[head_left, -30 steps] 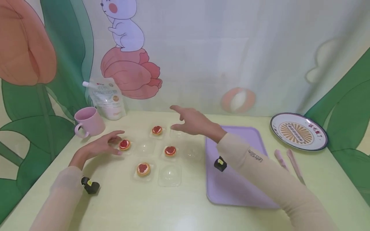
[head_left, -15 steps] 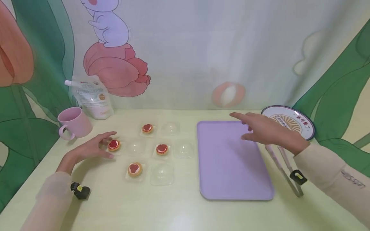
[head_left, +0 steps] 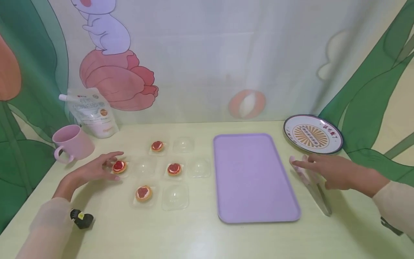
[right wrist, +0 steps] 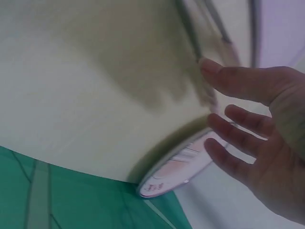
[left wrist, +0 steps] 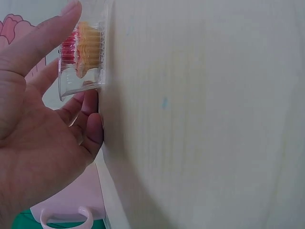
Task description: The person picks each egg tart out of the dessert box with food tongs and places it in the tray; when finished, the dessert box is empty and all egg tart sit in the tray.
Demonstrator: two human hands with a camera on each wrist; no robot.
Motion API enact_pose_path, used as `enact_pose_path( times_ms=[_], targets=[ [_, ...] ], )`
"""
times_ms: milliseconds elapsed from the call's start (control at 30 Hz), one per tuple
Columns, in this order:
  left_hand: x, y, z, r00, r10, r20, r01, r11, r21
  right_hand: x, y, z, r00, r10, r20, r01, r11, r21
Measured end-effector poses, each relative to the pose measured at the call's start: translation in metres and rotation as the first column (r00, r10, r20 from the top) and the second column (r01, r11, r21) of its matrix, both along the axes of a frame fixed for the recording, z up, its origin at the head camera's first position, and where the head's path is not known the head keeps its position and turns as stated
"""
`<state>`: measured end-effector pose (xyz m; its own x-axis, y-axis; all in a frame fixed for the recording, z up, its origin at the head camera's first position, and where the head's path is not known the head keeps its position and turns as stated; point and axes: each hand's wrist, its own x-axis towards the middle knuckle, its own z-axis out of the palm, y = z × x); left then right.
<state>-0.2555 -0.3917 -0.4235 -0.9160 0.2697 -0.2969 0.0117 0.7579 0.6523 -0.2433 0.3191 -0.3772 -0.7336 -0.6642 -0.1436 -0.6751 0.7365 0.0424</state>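
My left hand [head_left: 95,168] stands around a clear plastic box holding a red-topped tart [head_left: 119,167] at the table's left. In the left wrist view its thumb and relaxed fingers lie on either side of the box [left wrist: 71,88]; a firm grip is not plain. On the right, my right hand [head_left: 343,172] hovers over pink-handled tongs [head_left: 313,194], partly covering them. Thumb and fingers are spread with nothing between them in the right wrist view, where the tongs look blurred. Three other tarts, one of them nearest me [head_left: 143,194], sit in opened boxes with clear domed lids [head_left: 175,197].
A purple tray [head_left: 252,180] lies between the boxes and the tongs. Behind the tongs is a patterned plate [head_left: 313,135]. At the back left stand a pink mug [head_left: 76,144] and a spouted pouch [head_left: 93,117]. A printed curtain [head_left: 194,64] hangs behind the table.
My right hand has swung from above the boxes, across the tray, to the tongs on the right. My left hand stays at the same tart box. The head view has turned rightward.
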Motion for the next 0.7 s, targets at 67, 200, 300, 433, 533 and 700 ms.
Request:
enact_pose_path(
  times_ms=[67, 200, 300, 433, 533, 700],
  targets=[
    [0.002, -0.002, -0.002, 1.0, -0.002, -0.001, 0.002, 1.0, -0.007, 0.0, 0.003, -0.008, 0.995, 0.058, -0.077, -0.058, 0.998, 0.0],
    [0.003, -0.003, -0.003, 1.0, -0.008, -0.019, 0.008, 1.0, -0.004, 0.0, 0.005, -0.023, 0.974, 0.125, -0.19, -0.13, 0.991, -0.013],
    [0.004, -0.003, -0.002, 0.999, -0.013, -0.032, 0.013, 1.0, -0.004, -0.002, 0.005, -0.028, 0.973, 0.124, -0.193, -0.131, 0.991, -0.026],
    [0.005, -0.003, 0.0, 0.999, -0.013, -0.034, 0.012, 1.0, -0.016, -0.007, 0.005, -0.03, 0.984, 0.107, -0.139, -0.115, 0.992, -0.051],
    [0.006, -0.003, 0.0, 0.999, -0.006, -0.034, 0.005, 1.0, -0.022, -0.012, 0.005, -0.03, 0.994, 0.091, -0.067, -0.096, 0.993, -0.063],
    [0.006, -0.004, -0.001, 0.999, 0.002, -0.032, -0.003, 1.0, -0.009, -0.019, 0.003, -0.027, 0.994, 0.098, 0.039, -0.095, 0.993, -0.068]
  ],
)
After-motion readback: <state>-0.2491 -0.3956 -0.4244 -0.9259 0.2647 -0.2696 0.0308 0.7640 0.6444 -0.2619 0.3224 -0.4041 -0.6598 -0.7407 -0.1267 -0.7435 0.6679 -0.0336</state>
